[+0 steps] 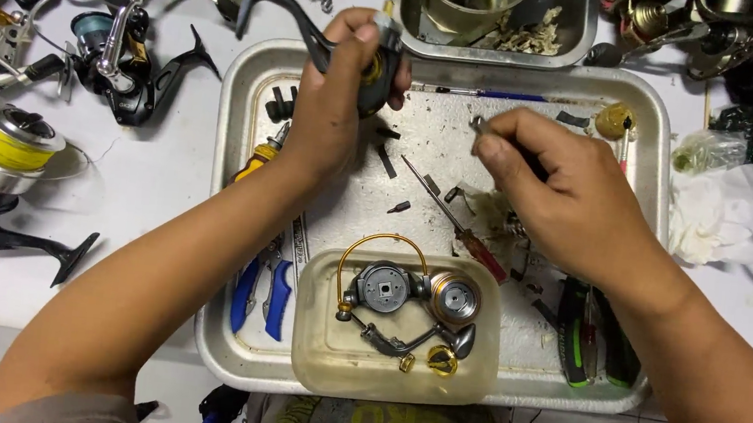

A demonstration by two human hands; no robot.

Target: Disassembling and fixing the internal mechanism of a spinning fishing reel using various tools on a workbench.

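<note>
My left hand (332, 97) grips a black fishing reel body (378, 72) with a gold ring, held above the far edge of a metal tray (241, 88). My right hand (553, 192) pinches a small metal part (477, 124) between thumb and fingers, a short way right of the reel body. Under the hands lie a red-handled screwdriver (466, 234), small black bits and a soiled rag on the tray. A clear plastic tub (311, 362) at the tray's near edge holds reel parts: a rotor with a gold bail wire (383, 240), a spool and small gold pieces.
Blue-handled pliers (263, 293) and green-handled tools (578, 337) lie in the tray. A metal container (578, 29) with a glass jar stands behind it. Several fishing reels (15, 144) cover the white table at left and top right. Crumpled tissue (712, 216) lies at right.
</note>
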